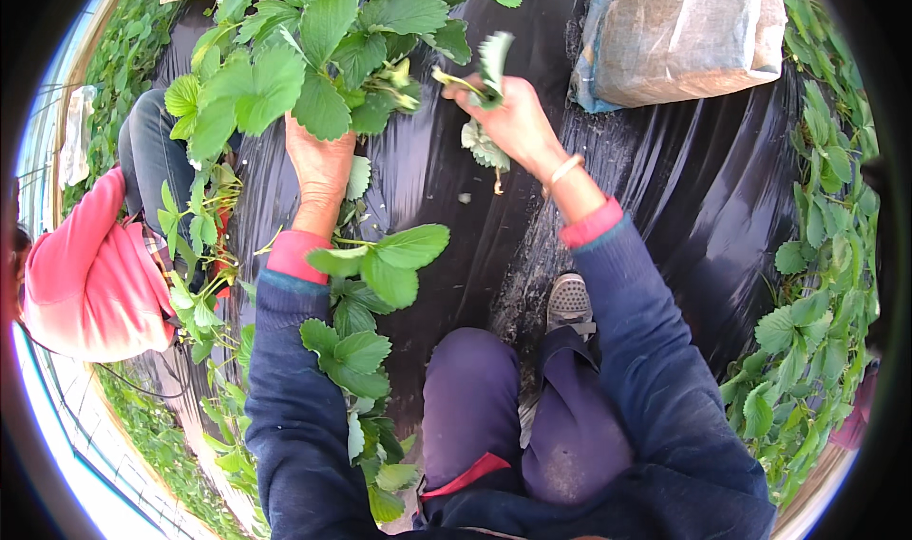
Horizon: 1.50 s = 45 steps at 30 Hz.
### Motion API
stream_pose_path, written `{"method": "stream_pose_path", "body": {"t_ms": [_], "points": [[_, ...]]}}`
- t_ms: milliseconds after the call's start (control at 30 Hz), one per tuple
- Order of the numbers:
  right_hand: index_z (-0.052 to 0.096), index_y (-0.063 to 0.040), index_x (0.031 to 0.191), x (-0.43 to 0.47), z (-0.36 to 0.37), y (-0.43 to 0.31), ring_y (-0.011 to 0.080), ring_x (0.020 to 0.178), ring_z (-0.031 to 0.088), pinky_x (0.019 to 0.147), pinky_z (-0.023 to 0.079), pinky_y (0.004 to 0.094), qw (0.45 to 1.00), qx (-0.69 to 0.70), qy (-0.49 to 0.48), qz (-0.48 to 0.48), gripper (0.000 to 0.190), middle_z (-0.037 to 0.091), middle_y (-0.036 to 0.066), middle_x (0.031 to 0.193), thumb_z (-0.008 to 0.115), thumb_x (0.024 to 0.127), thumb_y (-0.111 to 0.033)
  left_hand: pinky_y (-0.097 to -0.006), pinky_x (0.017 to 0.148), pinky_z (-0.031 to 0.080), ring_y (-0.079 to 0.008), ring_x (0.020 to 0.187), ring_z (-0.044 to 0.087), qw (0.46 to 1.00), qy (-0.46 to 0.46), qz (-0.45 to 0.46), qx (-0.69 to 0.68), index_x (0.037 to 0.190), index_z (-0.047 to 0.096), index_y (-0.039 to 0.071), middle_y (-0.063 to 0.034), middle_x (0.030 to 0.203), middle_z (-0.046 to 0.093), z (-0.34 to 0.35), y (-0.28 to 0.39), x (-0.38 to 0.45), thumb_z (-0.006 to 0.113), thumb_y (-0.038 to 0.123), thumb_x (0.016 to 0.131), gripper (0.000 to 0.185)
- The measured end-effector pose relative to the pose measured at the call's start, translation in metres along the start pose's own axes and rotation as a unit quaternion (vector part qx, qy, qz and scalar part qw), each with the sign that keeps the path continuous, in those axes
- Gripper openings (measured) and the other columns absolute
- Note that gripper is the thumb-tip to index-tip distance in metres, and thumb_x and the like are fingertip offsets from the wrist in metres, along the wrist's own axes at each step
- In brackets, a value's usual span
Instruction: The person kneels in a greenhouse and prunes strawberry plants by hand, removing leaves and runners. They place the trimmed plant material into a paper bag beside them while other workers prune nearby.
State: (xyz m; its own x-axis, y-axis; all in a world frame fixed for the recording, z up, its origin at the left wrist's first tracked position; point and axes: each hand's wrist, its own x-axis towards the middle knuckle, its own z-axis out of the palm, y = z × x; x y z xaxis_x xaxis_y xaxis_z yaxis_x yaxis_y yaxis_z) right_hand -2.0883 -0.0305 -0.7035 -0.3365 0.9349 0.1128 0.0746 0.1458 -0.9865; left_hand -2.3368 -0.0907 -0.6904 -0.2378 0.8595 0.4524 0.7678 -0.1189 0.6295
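My left hand (319, 157) reaches in under the leaves of a leafy strawberry plant (328, 34); its fingers are hidden by the foliage. To the right of that plant, my right hand (507, 116) is closed around some plucked strawberry leaves (491, 59) with their stalks. One leaf sticks up above the fist and another hangs below it. Black plastic mulch film (456, 255) covers the ground under both hands. Smaller strawberry plants (370, 269) grow along the row beside my left forearm.
A woven plastic sack (677, 41) stands on the film at the upper right. A person in a pink top (92, 269) crouches at the left, across the row. Another strawberry row (812, 340) runs down the right side. My shoe (568, 301) rests on the film.
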Motion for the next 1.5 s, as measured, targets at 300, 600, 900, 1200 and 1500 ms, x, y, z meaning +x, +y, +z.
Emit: {"method": "stream_pose_path", "body": {"t_ms": [300, 600, 900, 1200, 1500], "points": [[0.072, -0.002, 0.094, 0.068, 0.042, -0.037, 0.0383, 0.08, 0.067, 0.073, 0.054, 0.0392, 0.946, -0.285, -0.142, -0.053, 0.022, 0.065, 0.025, 0.084, 0.072, 0.076, -0.014, -0.0272, 0.083, 0.048, -0.0104, 0.088, 0.061, 0.918, 0.087, -0.261, -0.286, 0.102, 0.067, 0.002, 0.0002, 0.098, 0.067, -0.004, 0.012, 0.004, 0.077, 0.002, 0.08, 0.024], [0.068, 0.0, 0.08, 0.053, 0.076, -0.052, 0.0422, 0.085, 0.066, 0.075, 0.054, 0.0477, 0.933, -0.33, -0.067, -0.124, 0.014, 0.067, 0.024, 0.084, 0.063, 0.068, -0.004, -0.0276, 0.082, 0.048, -0.0116, 0.087, 0.061, 0.911, 0.085, -0.279, -0.291, 0.104, 0.067, 0.002, 0.0, 0.097, 0.068, -0.009, 0.012, 0.004, 0.076, 0.002, 0.081, 0.025], [0.069, -0.003, 0.074, 0.052, 0.081, -0.044, 0.0379, 0.08, 0.069, 0.07, 0.056, 0.0445, 0.88, -0.376, -0.085, -0.276, 0.008, 0.068, 0.019, 0.081, 0.063, 0.07, -0.007, -0.0304, 0.087, 0.049, -0.016, 0.096, 0.063, 0.909, 0.09, -0.231, -0.334, 0.114, 0.062, 0.0, -0.0052, 0.108, 0.067, -0.01, 0.008, 0.0, 0.071, -0.001, 0.081, 0.034], [0.067, -0.004, 0.094, 0.009, 0.028, -0.016, 0.0175, 0.079, 0.067, 0.069, 0.054, 0.0339, 0.984, 0.039, -0.002, -0.172, 0.011, 0.068, 0.006, 0.086, 0.065, 0.084, -0.007, -0.0211, 0.065, 0.041, -0.0054, 0.085, 0.054, 0.884, 0.017, -0.348, -0.311, 0.121, 0.059, 0.008, 0.0031, 0.107, 0.062, -0.016, 0.019, -0.002, 0.071, 0.017, 0.09, 0.034], [0.06, 0.001, 0.097, 0.028, 0.024, -0.012, 0.0358, 0.089, 0.065, 0.074, 0.053, 0.0437, 0.995, -0.035, -0.038, -0.08, 0.014, 0.064, 0.018, 0.098, 0.056, 0.084, -0.005, -0.0336, 0.086, 0.05, -0.0196, 0.096, 0.06, 0.96, -0.07, -0.122, -0.241, 0.123, 0.056, 0.003, -0.0073, 0.107, 0.063, -0.014, -0.029, -0.014, 0.07, 0.016, 0.089, 0.039]]}}
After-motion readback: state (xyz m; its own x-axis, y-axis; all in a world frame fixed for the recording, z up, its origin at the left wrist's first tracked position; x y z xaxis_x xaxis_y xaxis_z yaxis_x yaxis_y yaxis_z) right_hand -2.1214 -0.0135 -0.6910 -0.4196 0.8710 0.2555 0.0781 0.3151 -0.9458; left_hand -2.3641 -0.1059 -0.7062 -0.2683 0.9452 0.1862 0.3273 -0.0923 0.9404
